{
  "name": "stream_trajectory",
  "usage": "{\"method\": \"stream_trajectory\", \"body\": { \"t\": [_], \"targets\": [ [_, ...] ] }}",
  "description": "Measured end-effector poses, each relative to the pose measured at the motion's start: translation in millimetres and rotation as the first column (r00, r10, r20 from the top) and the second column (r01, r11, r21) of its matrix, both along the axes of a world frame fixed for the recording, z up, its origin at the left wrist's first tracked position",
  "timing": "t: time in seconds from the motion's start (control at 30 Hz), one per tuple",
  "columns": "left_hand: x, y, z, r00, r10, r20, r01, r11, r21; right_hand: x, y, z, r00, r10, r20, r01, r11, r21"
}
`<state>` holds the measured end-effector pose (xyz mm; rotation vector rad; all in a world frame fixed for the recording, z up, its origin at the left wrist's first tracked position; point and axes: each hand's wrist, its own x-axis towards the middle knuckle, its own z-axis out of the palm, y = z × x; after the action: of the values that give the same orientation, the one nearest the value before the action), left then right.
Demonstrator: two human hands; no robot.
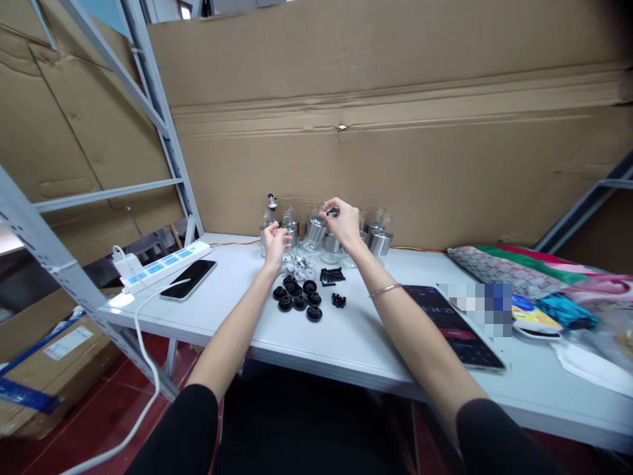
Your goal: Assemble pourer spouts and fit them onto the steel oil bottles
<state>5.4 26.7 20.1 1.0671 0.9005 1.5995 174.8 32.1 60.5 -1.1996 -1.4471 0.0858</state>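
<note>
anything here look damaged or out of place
Yes: the cardboard panel behind the table has a small ragged hole, above the right hand in the picture. It looks odd because a bright spot shows there against plain brown board. I see no obvious spill on the table.

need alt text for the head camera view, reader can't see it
A person's right hand holds a small black piece near glass bottles on a white table; the left hand is nearby. Black caps lie in front, a phone at left, a lit screen at right.
</note>
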Motion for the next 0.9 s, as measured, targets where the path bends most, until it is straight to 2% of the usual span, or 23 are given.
{"method": "stream_trajectory", "body": {
  "t": [0.2,0.33,0.47,0.57,0.63,0.7,0.8,0.9],
  "targets": [
    [1,-4,2.0,1.000,-0.029,-0.002,0.029,1.000,-0.007,-8,12,-19.9,0.992,-0.019,0.123,0.025,0.999,-0.044],
    [2,-6,1.5,0.998,-0.065,-0.008,0.066,0.998,0.018,-12,14,-26.4,0.987,-0.049,0.155,0.061,0.995,-0.073],
    [3,-7,0.9,0.987,-0.153,-0.053,0.151,0.988,-0.037,-12,12,-22.9,0.995,-0.006,0.096,0.013,0.997,-0.075],
    [6,-9,-0.2,0.976,-0.200,-0.084,0.195,0.979,-0.062,-16,7,-12.5,0.998,-0.030,0.050,0.033,0.997,-0.068],
    [9,-10,-1.8,0.974,-0.165,-0.156,0.167,0.986,0.002,-23,0,-4.0,0.995,-0.077,0.061,0.079,0.996,-0.033],
    [12,-13,-4.5,0.951,-0.113,-0.287,0.162,0.975,0.154,-31,-11,2.9,0.993,-0.091,0.077,0.090,0.996,0.014],
    [17,-19,-10.7,0.869,-0.056,-0.491,0.264,0.893,0.365,-39,-35,4.8,1.000,0.012,0.026,-0.011,0.999,-0.036],
    [22,-28,-18.9,0.775,-0.105,-0.623,0.400,0.845,0.355,-37,-61,-4.3,0.995,0.096,-0.034,-0.100,0.988,-0.117]
  ]
}}
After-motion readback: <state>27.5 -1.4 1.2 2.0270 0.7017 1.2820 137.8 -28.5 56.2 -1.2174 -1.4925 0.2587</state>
